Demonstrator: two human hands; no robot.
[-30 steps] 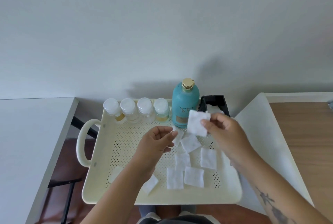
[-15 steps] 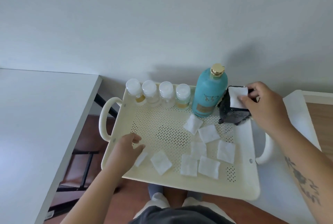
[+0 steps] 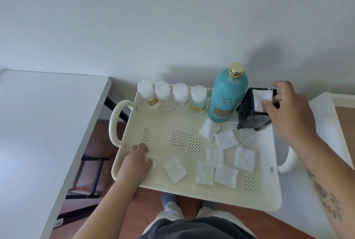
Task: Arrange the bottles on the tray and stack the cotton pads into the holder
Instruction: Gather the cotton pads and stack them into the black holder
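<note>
A cream perforated tray (image 3: 255,198) holds several small white-capped bottles (image 3: 180,96) in a row along its far edge, beside a tall teal bottle (image 3: 226,96) with a gold cap. A black holder (image 3: 249,115) stands at the far right corner. My right hand (image 3: 288,111) presses a white cotton pad (image 3: 262,97) into the holder's top. Several square cotton pads (image 3: 226,139) lie loose on the tray floor. My left hand (image 3: 136,161) rests at the tray's near left, fingers pinching a pad (image 3: 153,161) that it partly hides.
A white table (image 3: 38,133) stands to the left, with a gap showing wooden floor and black legs. A white and wood surface (image 3: 326,115) lies on the right. A plain wall rises behind the tray. My knees are below the tray's near edge.
My right hand carried a pad from mid-tray to the black holder and now pushes it in. My left hand moved to the near left corner and closed on a pad there.
</note>
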